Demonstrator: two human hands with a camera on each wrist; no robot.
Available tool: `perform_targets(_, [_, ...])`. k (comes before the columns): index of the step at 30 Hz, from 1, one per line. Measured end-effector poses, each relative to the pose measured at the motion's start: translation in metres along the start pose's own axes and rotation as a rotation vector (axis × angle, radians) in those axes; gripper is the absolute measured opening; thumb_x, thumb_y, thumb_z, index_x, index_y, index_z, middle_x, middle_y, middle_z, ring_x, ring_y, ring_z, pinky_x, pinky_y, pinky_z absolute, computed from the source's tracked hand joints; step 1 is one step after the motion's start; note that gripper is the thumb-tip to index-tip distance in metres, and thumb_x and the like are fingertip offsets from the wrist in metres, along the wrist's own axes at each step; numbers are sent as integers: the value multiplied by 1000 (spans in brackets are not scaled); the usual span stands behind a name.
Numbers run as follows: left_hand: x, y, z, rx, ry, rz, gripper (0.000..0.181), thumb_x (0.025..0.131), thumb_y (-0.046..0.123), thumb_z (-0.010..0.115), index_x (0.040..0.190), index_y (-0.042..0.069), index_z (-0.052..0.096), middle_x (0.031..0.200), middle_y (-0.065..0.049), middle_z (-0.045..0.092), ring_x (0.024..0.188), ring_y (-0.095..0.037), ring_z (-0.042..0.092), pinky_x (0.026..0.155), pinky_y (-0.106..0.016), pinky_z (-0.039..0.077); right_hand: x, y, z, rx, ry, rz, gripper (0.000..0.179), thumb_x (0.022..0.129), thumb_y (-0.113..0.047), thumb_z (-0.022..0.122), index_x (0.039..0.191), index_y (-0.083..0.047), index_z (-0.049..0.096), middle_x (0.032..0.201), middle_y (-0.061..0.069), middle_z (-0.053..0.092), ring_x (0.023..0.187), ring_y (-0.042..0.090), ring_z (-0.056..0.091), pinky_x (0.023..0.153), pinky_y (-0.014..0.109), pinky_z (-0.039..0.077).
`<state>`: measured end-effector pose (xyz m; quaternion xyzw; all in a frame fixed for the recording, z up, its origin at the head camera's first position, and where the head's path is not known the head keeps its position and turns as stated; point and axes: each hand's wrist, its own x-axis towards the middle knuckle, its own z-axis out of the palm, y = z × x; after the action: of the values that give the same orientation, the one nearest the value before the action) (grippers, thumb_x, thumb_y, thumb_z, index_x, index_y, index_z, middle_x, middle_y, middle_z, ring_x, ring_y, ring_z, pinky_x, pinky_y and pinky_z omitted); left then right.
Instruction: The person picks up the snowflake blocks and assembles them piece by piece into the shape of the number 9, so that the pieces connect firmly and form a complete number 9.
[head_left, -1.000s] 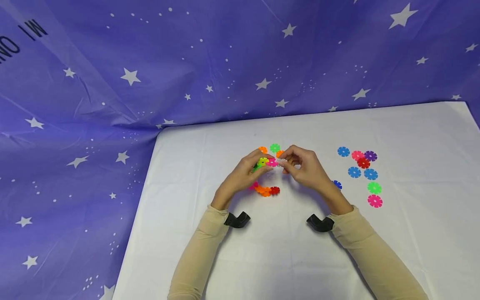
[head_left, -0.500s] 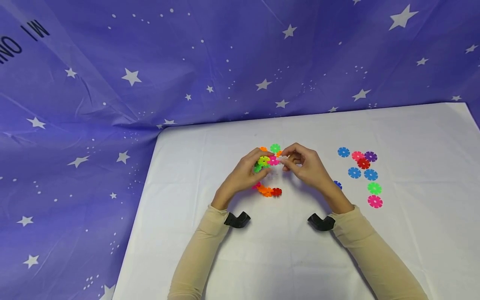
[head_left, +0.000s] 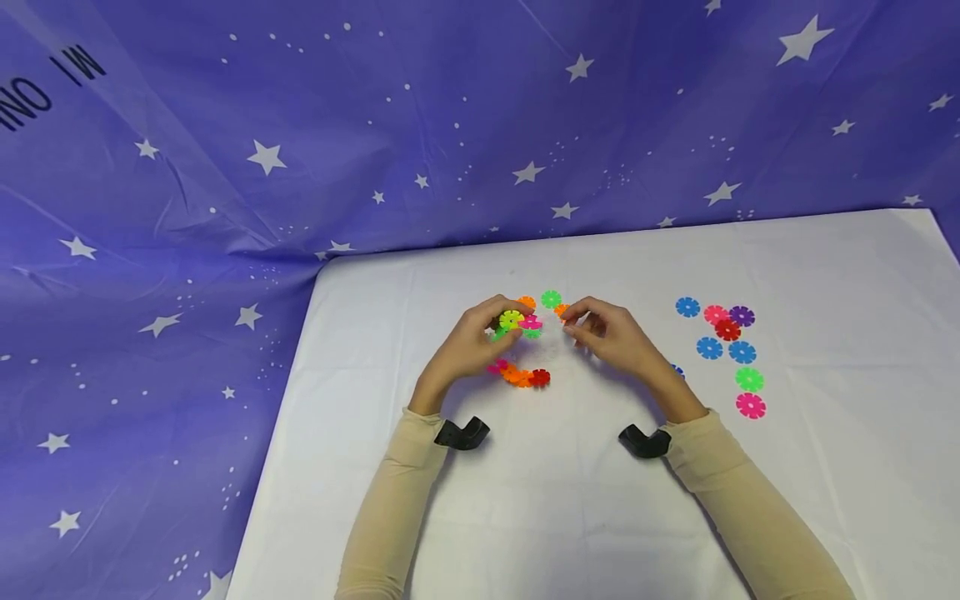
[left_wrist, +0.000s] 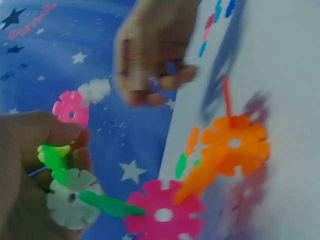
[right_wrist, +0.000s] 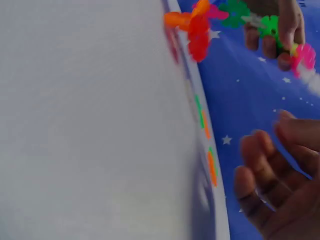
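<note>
A curved chain of interlocking notched plastic discs hangs from my left hand [head_left: 476, 337]. Thumb and fingers pinch it near a yellow disc [head_left: 512, 320], seen in the head view. Past that grip, the left wrist view has a pink disc [left_wrist: 71, 109] with a white disc [left_wrist: 95, 90] at the chain's end. Toward the other end come a second white disc [left_wrist: 75, 200], a larger-looking pink disc [left_wrist: 164, 212], an orange disc [left_wrist: 235, 145] and a red disc [left_wrist: 227, 100]. My right hand [head_left: 615, 333] is apart from the chain, fingers loosely bent, holding nothing.
Loose discs lie on the white-covered table [head_left: 570, 517]: a green disc [head_left: 551, 299] and orange discs beyond the hands. Further right are several more, including a purple disc [head_left: 742, 316], a blue disc [head_left: 687, 307] and a pink disc [head_left: 751, 406]. A starry blue cloth [head_left: 450, 125] borders the table.
My right hand has let go of the white disc at the chain's end. My left hand has drawn left with the chain, widening the gap between the hands.
</note>
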<state>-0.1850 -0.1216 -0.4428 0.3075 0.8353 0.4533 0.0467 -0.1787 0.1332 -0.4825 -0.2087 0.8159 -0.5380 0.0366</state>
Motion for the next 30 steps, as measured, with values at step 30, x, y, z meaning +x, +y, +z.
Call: perform_targets(30, [-5,-5,-11,-27,-127,-16,36,88,13,73,123,6,64,106,-8,63,96,-17,55,90,-32,46,0,8,24,-410,-145,32,34,82,-27,80,106,-12,62,88,0,59,74,13,52,69,30,45])
